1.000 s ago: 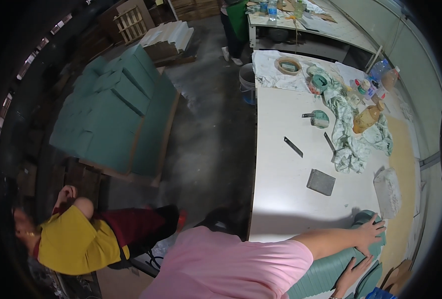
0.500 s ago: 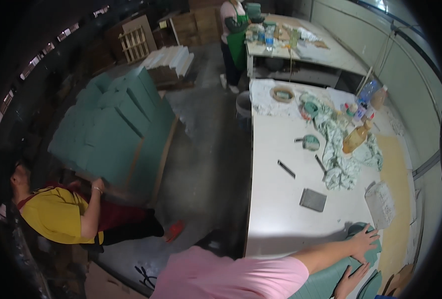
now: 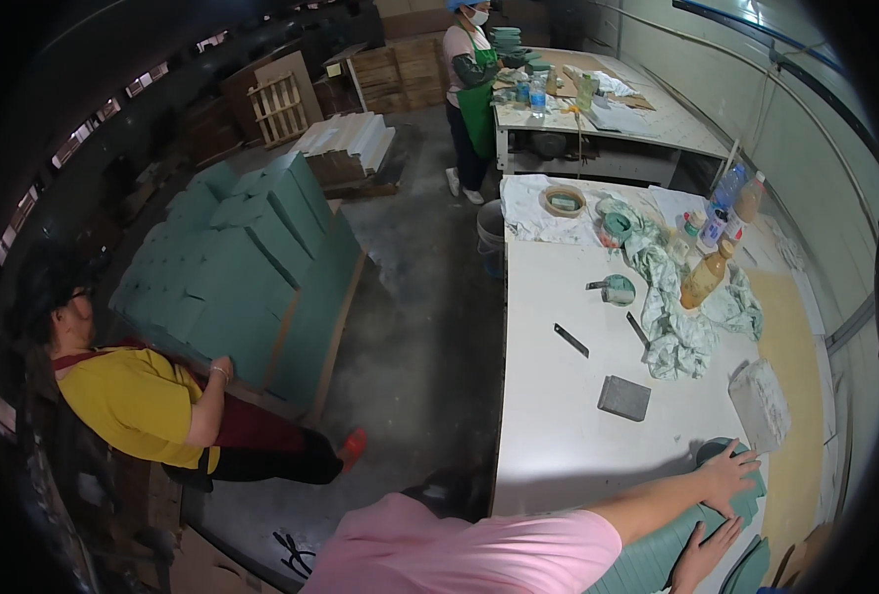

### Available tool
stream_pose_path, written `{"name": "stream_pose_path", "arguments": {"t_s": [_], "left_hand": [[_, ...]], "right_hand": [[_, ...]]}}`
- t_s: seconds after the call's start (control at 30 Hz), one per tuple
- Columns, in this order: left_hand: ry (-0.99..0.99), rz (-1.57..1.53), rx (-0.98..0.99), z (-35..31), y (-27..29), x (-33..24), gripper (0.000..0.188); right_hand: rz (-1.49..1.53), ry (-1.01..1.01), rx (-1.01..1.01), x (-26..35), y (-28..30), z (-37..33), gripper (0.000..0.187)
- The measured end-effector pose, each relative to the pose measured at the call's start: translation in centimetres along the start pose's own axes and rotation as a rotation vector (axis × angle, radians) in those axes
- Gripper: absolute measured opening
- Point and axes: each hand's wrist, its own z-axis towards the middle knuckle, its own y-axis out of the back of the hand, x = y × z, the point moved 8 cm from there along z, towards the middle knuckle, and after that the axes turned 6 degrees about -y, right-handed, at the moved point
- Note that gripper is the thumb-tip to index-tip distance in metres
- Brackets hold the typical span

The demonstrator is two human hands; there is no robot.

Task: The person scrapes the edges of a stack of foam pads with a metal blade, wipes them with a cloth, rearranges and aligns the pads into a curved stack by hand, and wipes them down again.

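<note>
On the white table (image 3: pixel 553 436), green pieces (image 3: pixel 647 560) lie beneath spread fingers (image 3: pixel 742 461).

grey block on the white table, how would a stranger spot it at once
Find the nearer white table on the picture's right. On it, nearer the viewer than two thin dark strips, lies the grey block. It is flat and plain grey, while the bulkier block to its right is whitish and mottled.

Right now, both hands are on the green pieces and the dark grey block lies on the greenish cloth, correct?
Not quite: the dark grey block lies on the white table, apart from the greenish cloth, as the head view shows. The left hand and right hand are indeed on the green pieces.
</note>
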Motion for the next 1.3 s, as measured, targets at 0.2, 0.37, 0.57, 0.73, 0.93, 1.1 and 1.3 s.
{"name": "stream_pose_path", "arguments": {"t_s": [0.2,0.37,0.57,0.73,0.93,1.1,1.3], "left_hand": [[0.015,0.024,-0.014,-0.3,0.1,0.1,0.088],[0.014,0.041,-0.036,0.0,-0.3,0.1,0.089],[-0.003,0.047,-0.082,0.0,-0.4,0.5,0.088],[-0.013,0.025,-0.082,0.0,-0.5,0.4,0.085],[-0.017,0.000,-0.097,0.0,-0.5,0.3,0.083],[-0.016,-0.002,-0.117,0.0,-0.5,0.6,0.084],[-0.016,-0.008,-0.090,0.0,-0.3,0.3,0.085]], "right_hand": [[-0.100,-0.062,-0.018,-1.8,-2.0,0.5,0.071],[-0.093,-0.069,-0.037,-2.4,-2.0,0.6,0.070],[-0.086,-0.037,-0.049,-2.6,-2.4,0.7,0.071],[-0.099,-0.017,-0.062,-3.1,-2.7,0.9,0.071],[-0.121,-0.007,-0.069,-3.5,-3.0,1.0,0.071],[-0.120,0.002,-0.068,-3.1,-2.9,1.0,0.071],[-0.114,-0.026,-0.068,-3.1,-2.7,0.8,0.070]]}}
